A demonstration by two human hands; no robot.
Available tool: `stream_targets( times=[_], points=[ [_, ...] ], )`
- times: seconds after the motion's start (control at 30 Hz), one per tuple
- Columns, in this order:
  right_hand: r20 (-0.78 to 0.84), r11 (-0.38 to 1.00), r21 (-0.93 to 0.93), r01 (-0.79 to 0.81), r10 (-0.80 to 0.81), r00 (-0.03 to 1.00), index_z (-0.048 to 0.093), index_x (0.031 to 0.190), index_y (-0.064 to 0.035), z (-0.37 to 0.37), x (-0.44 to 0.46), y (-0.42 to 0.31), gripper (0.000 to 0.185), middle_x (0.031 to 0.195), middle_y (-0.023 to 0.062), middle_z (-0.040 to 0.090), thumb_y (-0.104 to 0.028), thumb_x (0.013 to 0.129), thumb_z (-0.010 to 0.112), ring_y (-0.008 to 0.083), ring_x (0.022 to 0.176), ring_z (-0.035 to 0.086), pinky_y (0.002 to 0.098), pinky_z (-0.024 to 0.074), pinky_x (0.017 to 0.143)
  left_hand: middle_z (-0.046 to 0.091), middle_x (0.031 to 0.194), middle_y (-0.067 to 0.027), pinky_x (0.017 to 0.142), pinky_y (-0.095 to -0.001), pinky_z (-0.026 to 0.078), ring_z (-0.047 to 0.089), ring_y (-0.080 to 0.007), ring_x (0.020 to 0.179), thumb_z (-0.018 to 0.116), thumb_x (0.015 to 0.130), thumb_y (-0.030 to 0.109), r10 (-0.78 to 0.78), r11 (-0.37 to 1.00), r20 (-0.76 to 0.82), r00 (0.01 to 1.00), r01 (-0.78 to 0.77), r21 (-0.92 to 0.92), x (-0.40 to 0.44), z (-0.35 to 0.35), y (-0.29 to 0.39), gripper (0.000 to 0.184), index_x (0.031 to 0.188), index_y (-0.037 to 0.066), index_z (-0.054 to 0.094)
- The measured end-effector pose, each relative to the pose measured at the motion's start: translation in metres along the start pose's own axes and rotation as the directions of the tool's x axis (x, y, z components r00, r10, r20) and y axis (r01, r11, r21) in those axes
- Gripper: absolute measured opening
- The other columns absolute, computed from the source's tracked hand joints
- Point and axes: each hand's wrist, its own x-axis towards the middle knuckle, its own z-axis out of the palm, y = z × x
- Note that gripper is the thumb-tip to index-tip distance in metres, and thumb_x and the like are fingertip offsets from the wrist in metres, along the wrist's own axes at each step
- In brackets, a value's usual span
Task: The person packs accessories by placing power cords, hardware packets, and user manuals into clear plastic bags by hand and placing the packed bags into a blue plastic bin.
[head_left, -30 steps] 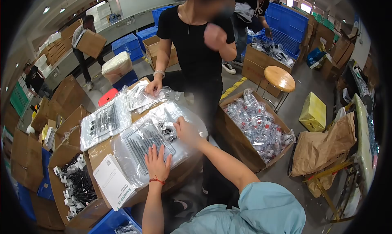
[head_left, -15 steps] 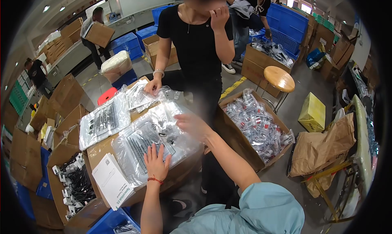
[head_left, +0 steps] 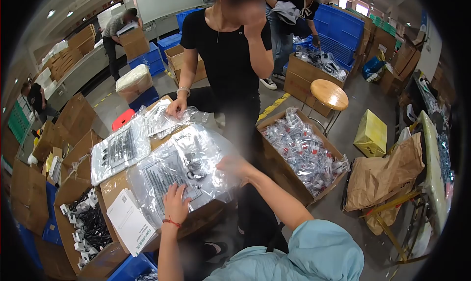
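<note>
My left hand (head_left: 175,202), a red cord round its wrist, lies with fingers spread on the near edge of a clear plastic bag (head_left: 162,175) with printed text. At the right edge of the bags is my right hand (head_left: 235,167), blurred; its fingers are smeared, so whether it holds anything is unclear. Dark coiled items show through the plastic between my hands. Left of this pile lies another stack of printed bags (head_left: 120,151). White printed booklets (head_left: 130,222) rest on the box corner near my left hand.
Across the box stands a co-worker (head_left: 221,50), one hand on small bags (head_left: 162,119). An open carton of bagged parts (head_left: 304,151) is at right, near a round stool (head_left: 329,94). A carton of black cables (head_left: 88,227) stands at lower left.
My right hand has moved down and slightly right along the bags. My left hand has shifted a little left and down. The background person carrying a carton has moved right, and the view has turned slightly.
</note>
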Motion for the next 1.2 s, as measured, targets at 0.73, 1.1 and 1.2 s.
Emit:
stream_targets(
  times=[0.73, 1.1, 1.2],
  points=[
    [0.206, 0.898, -0.228, 0.376, -0.333, 0.92, 0.055, 0.065, -0.0008, 0.091, -0.046, -0.001, 0.017, 0.069, 0.013, 0.058, -0.017, 0.069, 0.059, 0.0264, 0.064, 0.056, 0.0338, 0.0421, 0.056, 0.056, 0.08, -0.0034, 0.062, -0.0199, 0.041, 0.05, -0.0078, 0.07, 0.051, 0.084, 0.008, -0.48, 0.584, -0.172, 0.86, 0.167, -0.794, -0.042, -0.016, 0.085, 0.015, 0.093, -0.003, 0.056],
    [0.362, 0.968, -0.032, 0.25, -0.222, 0.905, 0.052, 0.066, -0.001, 0.083, -0.046, -0.015, 0.017, 0.063, 0.0092, 0.054, -0.014, 0.069, 0.063, 0.0184, 0.057, 0.052, 0.0288, 0.0395, 0.051, 0.054, 0.067, -0.0021, 0.056, -0.0188, 0.041, 0.05, -0.0069, 0.06, 0.049, 0.086, 0.011, -0.419, 0.391, 0.059, 0.906, 0.239, -0.889, -0.044, -0.022, 0.064, 0.017, 0.086, -0.004, 0.056],
    [0.389, 0.962, 0.073, 0.261, -0.269, 0.881, 0.049, 0.064, -0.001, 0.085, -0.044, -0.017, 0.019, 0.061, 0.0124, 0.051, -0.015, 0.072, 0.059, 0.025, 0.058, 0.053, 0.0342, 0.0396, 0.05, 0.053, 0.065, -0.002, 0.054, -0.0186, 0.04, 0.049, -0.0064, 0.058, 0.048, 0.086, 0.011, -0.408, 0.359, 0.021, 0.913, 0.182, -0.915, -0.042, -0.025, 0.063, 0.017, 0.083, -0.004, 0.056]
  ],
)
